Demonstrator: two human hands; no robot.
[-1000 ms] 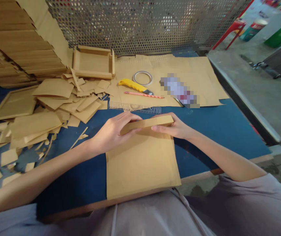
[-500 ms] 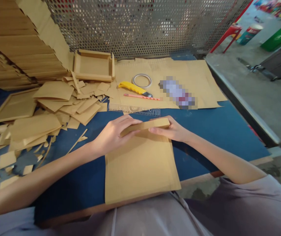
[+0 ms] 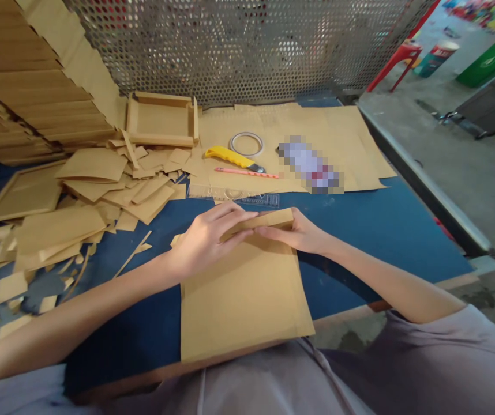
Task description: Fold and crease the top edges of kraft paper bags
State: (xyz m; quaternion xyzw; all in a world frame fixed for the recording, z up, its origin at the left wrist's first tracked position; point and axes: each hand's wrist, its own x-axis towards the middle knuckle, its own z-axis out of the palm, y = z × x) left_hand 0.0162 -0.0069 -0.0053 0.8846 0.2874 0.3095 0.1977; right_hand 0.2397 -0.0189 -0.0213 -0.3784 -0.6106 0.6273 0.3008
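Observation:
A brown cardboard sheet [image 3: 243, 305] lies in front of me, its near edge at the table's front. At its far end stands a narrow folded cardboard strip [image 3: 278, 218]; whether it belongs to the sheet I cannot tell. My left hand [image 3: 206, 239] is closed on the strip's left part, fingers over the far side and thumb on the near side. The right end of the strip is pinched by my right hand [image 3: 303, 233], thumb in front, its other fingers mostly hidden behind. Just beyond the hands lies a clear plastic ruler [image 3: 265, 200].
A yellow utility knife [image 3: 230, 155], a pink pencil [image 3: 245, 172] and a tape roll [image 3: 246, 144] rest on cardboard sheets beside a blurred-out item [image 3: 310, 164]. An open cardboard tray [image 3: 161, 118], scraps [image 3: 63, 227] and tall cardboard stacks [image 3: 18, 80] occupy the left. Perforated metal [image 3: 230, 52] stands behind.
My left hand has slid slightly right along the strip, and a small cardboard corner now shows at its left. The right hand keeps its hold. The whole view has shifted slightly.

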